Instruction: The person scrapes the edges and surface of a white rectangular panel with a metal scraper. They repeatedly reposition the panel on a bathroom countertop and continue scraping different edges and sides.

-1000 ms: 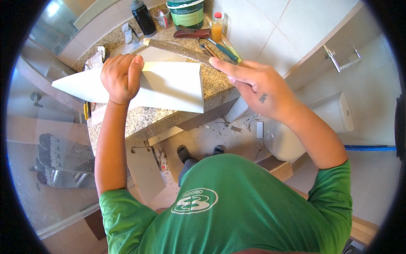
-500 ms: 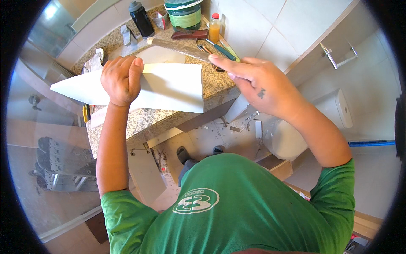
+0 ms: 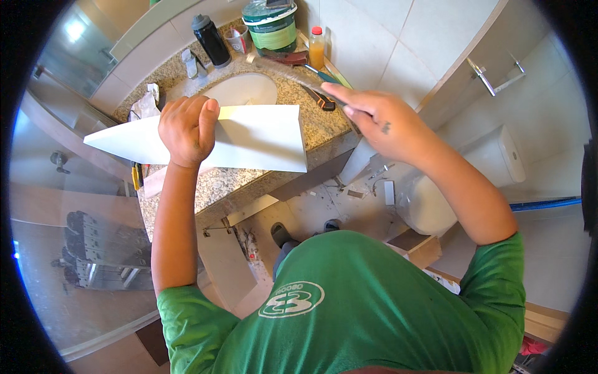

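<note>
My left hand (image 3: 189, 132) is closed over the upper edge of a white panel (image 3: 261, 137), thumb on top. The panel stands tilted over the speckled granite counter (image 3: 205, 193), its narrow end pointing left. In my right hand (image 3: 389, 121) is a long flat file (image 3: 286, 70), somewhat blurred, held near its right end with a finger stretched along it. Its pale tip points up and left, above the panel and over the oval sink (image 3: 243, 87), without touching the panel. The panel hides part of the sink and counter.
A black bottle (image 3: 212, 42), a green bucket (image 3: 270, 28) and an orange-juice bottle (image 3: 316, 48) stand at the counter's back. An orange-black utility knife (image 3: 322, 101) lies right of the sink. Scraps litter the floor (image 3: 311, 202) beside the toilet (image 3: 430, 202).
The whole view has shifted slightly. Against the panel, the file has moved a little up and right. The left hand keeps its grip on the panel.
</note>
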Tool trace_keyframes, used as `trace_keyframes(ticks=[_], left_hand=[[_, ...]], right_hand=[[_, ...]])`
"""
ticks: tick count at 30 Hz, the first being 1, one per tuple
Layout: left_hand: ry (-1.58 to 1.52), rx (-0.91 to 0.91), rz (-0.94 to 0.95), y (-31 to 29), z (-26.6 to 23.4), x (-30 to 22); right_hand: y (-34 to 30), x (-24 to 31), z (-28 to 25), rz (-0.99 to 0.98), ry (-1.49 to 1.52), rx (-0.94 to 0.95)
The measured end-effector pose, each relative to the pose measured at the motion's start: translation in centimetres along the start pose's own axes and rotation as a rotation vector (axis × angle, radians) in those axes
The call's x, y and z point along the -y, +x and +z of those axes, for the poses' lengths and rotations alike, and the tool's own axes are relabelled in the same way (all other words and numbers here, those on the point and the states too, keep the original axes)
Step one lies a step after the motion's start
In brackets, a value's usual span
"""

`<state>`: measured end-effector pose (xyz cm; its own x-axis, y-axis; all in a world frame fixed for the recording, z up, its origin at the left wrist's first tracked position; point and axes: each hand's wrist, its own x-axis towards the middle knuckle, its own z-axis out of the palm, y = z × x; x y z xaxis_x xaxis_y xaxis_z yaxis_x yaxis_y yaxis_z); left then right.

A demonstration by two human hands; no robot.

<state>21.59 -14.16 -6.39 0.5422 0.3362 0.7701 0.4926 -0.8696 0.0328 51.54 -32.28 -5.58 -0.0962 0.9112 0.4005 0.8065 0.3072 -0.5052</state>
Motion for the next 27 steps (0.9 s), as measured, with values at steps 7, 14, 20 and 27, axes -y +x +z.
trace_keyframes(ticks=[7,14,20,27], left_hand=[[-0.159,0.152,0.112,1.5,-0.2,-5.2],[-0.202,0.143,0.122,2.5,0.9,-8.4],[-0.228,0.066,-0.067,0.7,0.9,-8.6],[-0.262,-0.04,-0.07,0.8,0.6,-8.9]], right_hand=[[-4.2,0.3,-2.9,0.602,0.529,0.04],[-5.5,0.9,-3.1,0.626,0.571,0.12],[-7.0,0.9,-5.3,0.112,0.267,0.186],[-2.3,2.1,-4.7,-0.076,-0.001,0.251]])
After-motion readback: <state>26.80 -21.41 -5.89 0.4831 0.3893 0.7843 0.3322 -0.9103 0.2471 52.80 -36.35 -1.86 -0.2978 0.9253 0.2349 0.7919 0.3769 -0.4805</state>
